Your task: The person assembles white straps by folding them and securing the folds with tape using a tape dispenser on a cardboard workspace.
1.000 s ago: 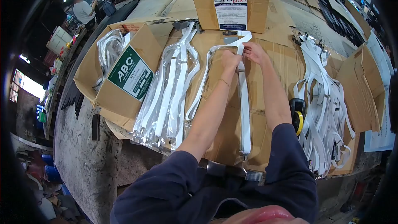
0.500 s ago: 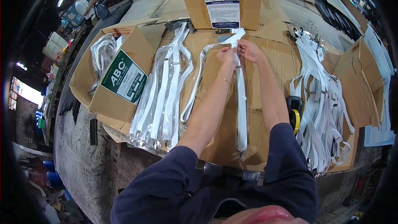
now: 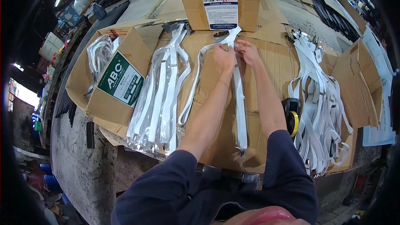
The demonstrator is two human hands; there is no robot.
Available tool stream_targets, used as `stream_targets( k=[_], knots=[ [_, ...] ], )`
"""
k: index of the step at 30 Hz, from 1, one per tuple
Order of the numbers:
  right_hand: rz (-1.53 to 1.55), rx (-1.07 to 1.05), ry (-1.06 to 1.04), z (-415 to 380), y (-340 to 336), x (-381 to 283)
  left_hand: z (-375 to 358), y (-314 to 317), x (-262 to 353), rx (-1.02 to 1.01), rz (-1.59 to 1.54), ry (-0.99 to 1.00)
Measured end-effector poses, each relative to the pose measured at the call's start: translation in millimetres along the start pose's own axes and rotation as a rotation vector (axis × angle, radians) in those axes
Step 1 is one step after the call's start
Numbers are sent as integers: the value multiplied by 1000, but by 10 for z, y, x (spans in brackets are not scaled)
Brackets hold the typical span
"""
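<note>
A pair of white suspenders (image 3: 240, 121) lies lengthwise on the cardboard in front of me, one strap inside a clear plastic sleeve and another looping out to the left. My left hand (image 3: 225, 58) is closed on the suspenders just below their upper junction. Right beside it, my right hand (image 3: 248, 53) has bent fingers at the strap's right edge, seemingly pinching it; the fingertips are partly hidden. To the left lie several bagged white suspenders (image 3: 164, 87). A heap of loose white suspenders (image 3: 318, 100) is on the right.
An open carton with a green label (image 3: 106, 96) holds bagged straps at left. Another open carton (image 3: 221, 12) stands at the back, and a third box (image 3: 360, 83) at far right. A black and yellow tape measure (image 3: 293, 116) sits beside the heap. One person (image 3: 83, 2) is in the background.
My left hand has turned and moved slightly left and down along the suspenders. The right hand stays close to the strap with its fingers shifted. The whole view has shifted slightly.
</note>
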State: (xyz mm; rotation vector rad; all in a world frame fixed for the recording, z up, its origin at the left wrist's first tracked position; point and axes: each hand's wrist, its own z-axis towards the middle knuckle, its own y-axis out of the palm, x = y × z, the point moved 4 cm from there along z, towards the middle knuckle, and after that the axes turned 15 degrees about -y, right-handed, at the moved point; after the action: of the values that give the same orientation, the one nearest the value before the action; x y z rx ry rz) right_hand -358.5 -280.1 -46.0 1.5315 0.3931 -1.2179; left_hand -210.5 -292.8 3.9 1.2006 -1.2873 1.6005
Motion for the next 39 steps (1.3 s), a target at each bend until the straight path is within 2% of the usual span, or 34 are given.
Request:
stream_targets(
  k=[1, 3, 4, 6, 7, 10, 13, 15, 17, 19, 21, 23, 24, 26, 27, 29, 31, 33, 35, 39],
  knots=[
    [-4, 2, -1, -8, 44, -34, 42, -54, 95, -3, -3, -2],
    [-145, 55, -11, -62, 84, -46, 129, -201, 390, 184, 95, 425],
    [-147, 62, -2, -93, 78, 2, 303, -174, 379, 178, 101, 417],
    [-174, 36, -61, -54, 91, 16, 736, 156, 395, -291, 182, 444],
    [-174, 34, -65, -51, 93, 35, 920, 257, 319, -289, 179, 447],
    [-179, 65, -45, -71, 125, -14, 1194, 592, 186, -831, 497, 364],
    [-175, 91, -31, -50, 111, -13, 1215, 631, 225, -936, 510, 421],
    [-153, 95, -18, -24, 80, -5, 1220, 584, 311, -948, 571, 363],
    [-131, 89, -4, -28, 137, -32, 1212, 547, 355, -1079, 574, 284],
    [-123, 138, 17, -34, 176, -89, 1196, 524, 397, -1084, 559, 330],
    [-122, 121, 14, -54, 214, -133, 1172, 502, 377, -1161, 509, 149],
    [-208, 302, -39, -101, 180, -217, 1126, 455, 374, -1155, 504, 159],
    [-207, 301, -35, -129, 140, -243, 1123, 434, 361, -1151, 498, 170],
    [-622, 30, 22, -182, 57, -303, 1146, 439, 316, -1140, 481, 166],
    [-624, 33, 25, -207, 65, -311, 1152, 461, 298, -1131, 461, 166],
    [-722, -77, 191, -283, 100, -264, 1151, 499, 244, -1158, 454, 124],
    [-660, -123, 242, -273, 56, -289, 1123, 463, 256, -1238, 279, 24],
    [-599, -181, 289, -256, 143, -338, 1127, 406, 278, -1206, 291, 52],
    [-579, -147, 383, -349, 209, -475, 1113, 393, 241, -1316, 185, -144],
    [-568, -190, 348, -371, 91, -383, 1069, 363, 224, -1296, 154, -168]
  ],
)
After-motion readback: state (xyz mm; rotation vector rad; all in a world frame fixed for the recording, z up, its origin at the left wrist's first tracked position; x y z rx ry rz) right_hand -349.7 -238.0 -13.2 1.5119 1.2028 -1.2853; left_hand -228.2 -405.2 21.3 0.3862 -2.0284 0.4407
